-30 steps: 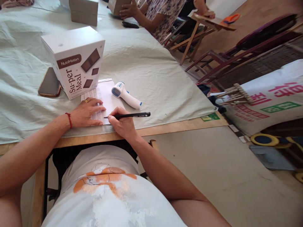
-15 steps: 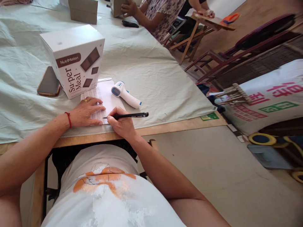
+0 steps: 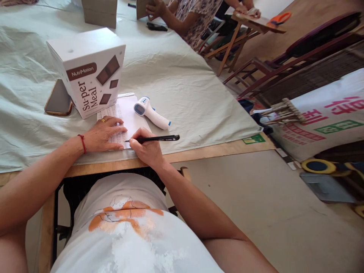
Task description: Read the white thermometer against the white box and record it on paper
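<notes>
In the head view, your left hand (image 3: 104,134) lies palm down with its fingers spread over the white paper (image 3: 133,117), whose left part is filled with rows of dark marks and whose right part looks blank. Your right hand (image 3: 146,148) pinches a slim black pen (image 3: 167,138), its tip close to the marked rows; you cannot tell here whether it touches. The paper lies near your edge of the table (image 3: 199,153), which is spread with pale green cloth.

To write neatly, it likely helps to press lightly with the left fingers so the paper cannot slide on that creased cloth, and to give the tip room beside them. Mind the tall white cardboard box (image 3: 95,76) at the paper's far left and the white-and-blue handheld thermometer (image 3: 155,115) by its right edge; either could crowd the paper if you shift it.
</notes>
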Motion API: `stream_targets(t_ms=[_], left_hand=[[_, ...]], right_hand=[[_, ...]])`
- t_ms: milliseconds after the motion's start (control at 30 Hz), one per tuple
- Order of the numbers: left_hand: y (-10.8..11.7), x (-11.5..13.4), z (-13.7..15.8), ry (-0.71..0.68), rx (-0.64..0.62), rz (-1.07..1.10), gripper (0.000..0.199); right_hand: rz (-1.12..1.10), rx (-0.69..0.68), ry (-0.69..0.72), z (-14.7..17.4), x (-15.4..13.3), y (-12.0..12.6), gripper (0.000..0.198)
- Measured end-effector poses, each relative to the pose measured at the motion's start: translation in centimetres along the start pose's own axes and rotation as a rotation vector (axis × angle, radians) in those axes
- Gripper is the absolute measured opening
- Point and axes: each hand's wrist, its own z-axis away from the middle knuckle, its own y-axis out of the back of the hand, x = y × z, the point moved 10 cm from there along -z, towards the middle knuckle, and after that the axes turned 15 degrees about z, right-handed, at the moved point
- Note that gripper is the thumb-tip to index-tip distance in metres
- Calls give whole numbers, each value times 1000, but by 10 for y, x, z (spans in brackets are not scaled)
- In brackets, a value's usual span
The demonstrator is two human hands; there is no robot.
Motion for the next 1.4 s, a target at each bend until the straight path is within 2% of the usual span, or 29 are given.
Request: stream_targets(t_ms=[167, 1100, 1300, 1400], left_hand=[[1, 0, 1, -11, 5, 8, 55], [0, 1, 0, 15, -21, 15, 59], [-1, -1, 0, 10, -11, 13, 60], [-1, -2, 0, 0, -2, 14, 58]], right_hand=[[-17, 65, -31, 0, 5, 6, 11], [-1, 1, -19, 0, 4, 1, 9], [-9, 88, -43, 2, 6, 8, 9], [3, 77, -44, 2, 6, 7, 10]])
